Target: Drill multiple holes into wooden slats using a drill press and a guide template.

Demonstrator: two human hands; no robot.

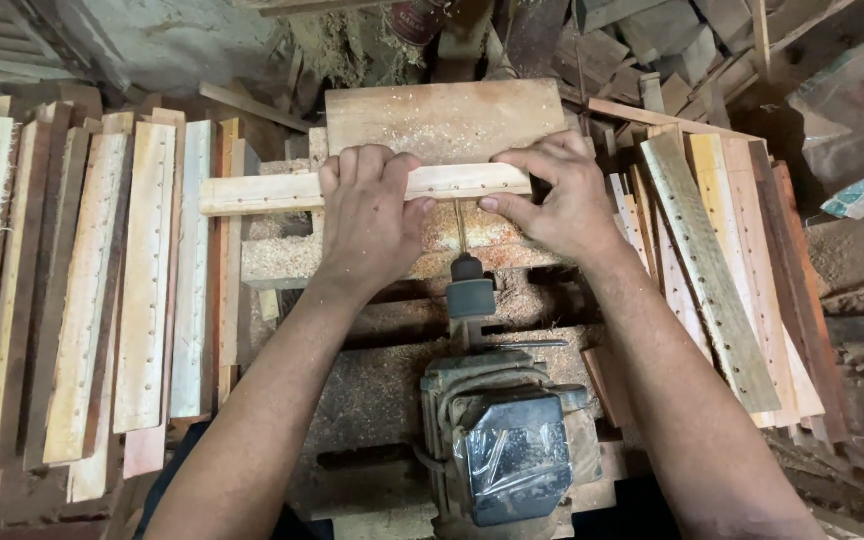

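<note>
A long pale wooden slat [262,192] with a row of small holes lies crosswise on a sawdust-covered work block [442,115]. My left hand [370,215] grips the slat from above near its middle. My right hand [557,190] pinches the slat's right end. Between my hands a thin drill bit [460,228] points at the slat's near edge, held in a dark chuck [470,290] on a dusty electric motor [507,440] in front of me.
Drilled slats [142,280] are stacked side by side on the left. Another fan of slats [712,270] leans on the right. Offcuts and scrap wood [652,40] pile up behind the block. Sawdust covers the bench.
</note>
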